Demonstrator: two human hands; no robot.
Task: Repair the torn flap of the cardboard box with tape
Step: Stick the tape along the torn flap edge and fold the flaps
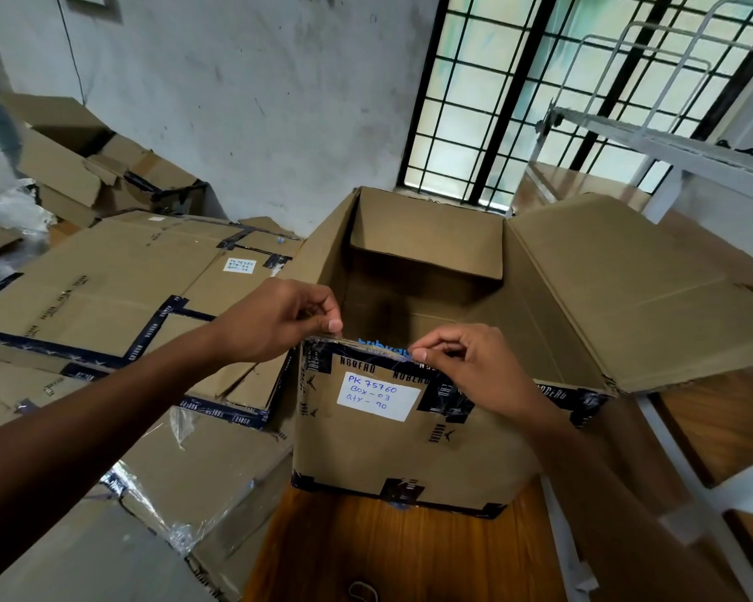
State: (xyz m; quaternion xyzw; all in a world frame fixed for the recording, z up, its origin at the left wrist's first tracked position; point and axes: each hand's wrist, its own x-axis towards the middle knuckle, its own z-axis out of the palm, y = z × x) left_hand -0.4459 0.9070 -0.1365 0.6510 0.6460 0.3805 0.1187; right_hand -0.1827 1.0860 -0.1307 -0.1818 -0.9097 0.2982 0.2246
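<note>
Stretching: clear tape strip (368, 344) taut along near top edge of open cardboard box (409, 436) on wooden desk (392, 553).
Left hand (279, 319): pinching strip's left end.
Right hand (466, 362): pinching right end, keeping strip flat for sticking.
Flaps: right flap (635, 288) folded outward; tear not discernible.

Two bare forearms are showing in the head view, coming in from the near left and near right edges. Neither the left hand (275, 319) nor the right hand (470, 367) is wearing a glove, ring, watch or bracelet. The fingernails are showing short and plain; no sleeve is reaching into view.
</note>
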